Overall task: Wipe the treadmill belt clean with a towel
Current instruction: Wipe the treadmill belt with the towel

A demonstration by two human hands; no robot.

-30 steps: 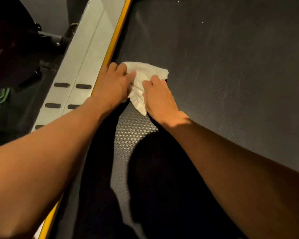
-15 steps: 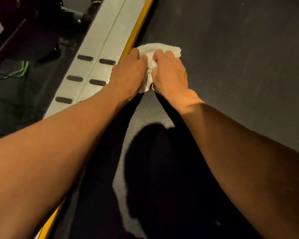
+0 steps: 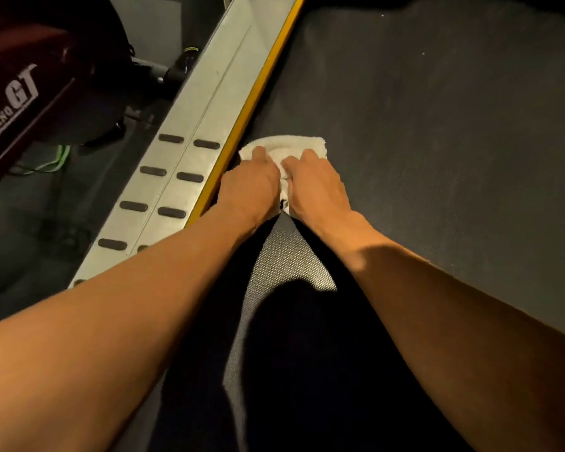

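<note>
Plainly the wiping stroke itself is in hand: the left hand [image 3: 250, 187] and right hand [image 3: 313, 184] sit side by side on the white towel [image 3: 294, 145], which lies bunched on the dark belt [image 3: 437, 141] just beside the yellow strip [image 3: 258, 89] edging the grey side rail [image 3: 190, 141]. Both sets of fingers [image 3: 260, 154] curl down onto the cloth, a fold gathered between the hands. The wide stretch of belt to the right, with pale specks [image 3: 423, 53] farther up, looks unwiped, so I judge much remains. The next move calls for firm downward pressure and a sweep away from the rail without the towel slipping loose.
</note>
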